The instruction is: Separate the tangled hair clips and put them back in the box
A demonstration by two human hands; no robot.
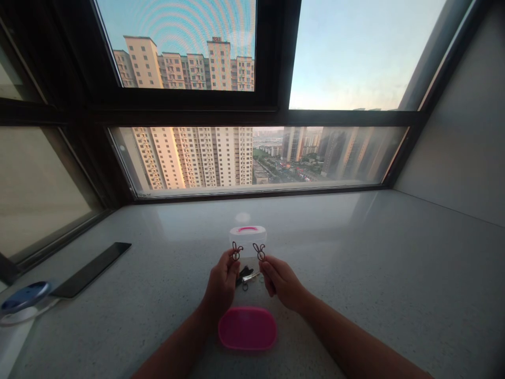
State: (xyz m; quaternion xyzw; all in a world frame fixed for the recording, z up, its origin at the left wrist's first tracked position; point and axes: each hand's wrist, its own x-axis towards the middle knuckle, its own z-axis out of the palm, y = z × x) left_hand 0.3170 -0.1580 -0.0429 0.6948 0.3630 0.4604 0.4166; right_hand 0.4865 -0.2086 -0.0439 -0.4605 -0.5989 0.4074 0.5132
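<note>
My left hand [223, 279] is pinched shut on a small dark brown rabbit-shaped loop [236, 255] with two ear-like tips. A matching brown rabbit-shaped loop [260, 253] stands upright between the thumb and fingers of my right hand [282, 281]. The two loops are held apart at the same height. Behind them is a clear lidded box [248, 232] with a pink handle. Below and between my hands lies a small pile of dark and silvery bits [248, 275], partly hidden by my left fingers. A bright pink oval tray or lid [248, 329] rests closer to me.
All this lies on a pale speckled windowsill [355, 279]. To the left are a flat dark panel [92, 271] and a round blue-topped object [26, 296] beside a white one. A dark-framed window [276, 118] closes off the back, and a wall [461, 137] borders the right.
</note>
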